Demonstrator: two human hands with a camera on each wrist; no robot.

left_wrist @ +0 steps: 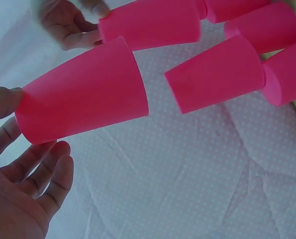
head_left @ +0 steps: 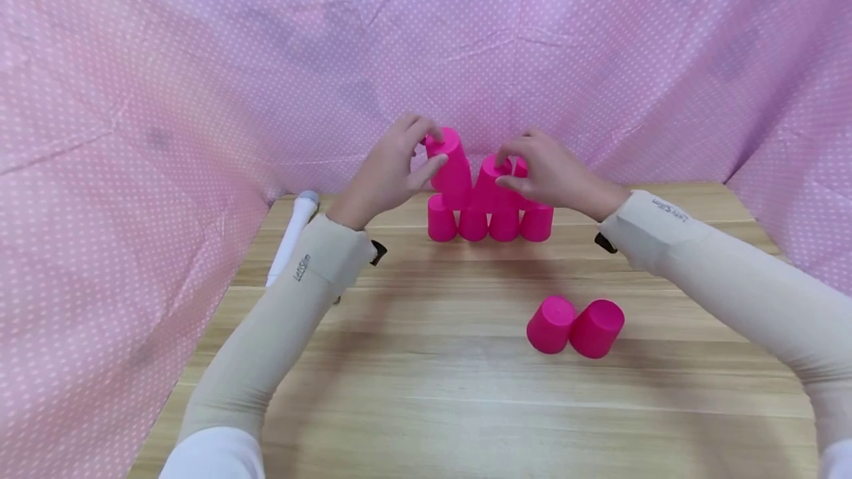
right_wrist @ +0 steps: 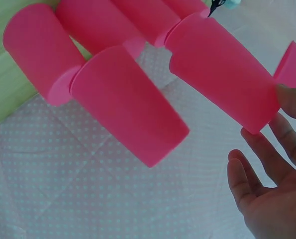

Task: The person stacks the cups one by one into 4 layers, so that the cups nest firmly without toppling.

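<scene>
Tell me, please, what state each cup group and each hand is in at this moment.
Bottom row of four cups: upside down, side by side on the table.
Left cup: tilted, pinched by the left hand.
Middle cup: upside down on the row, held by the right hand.
Two spare cups: upside down, touching, untouched.
</scene>
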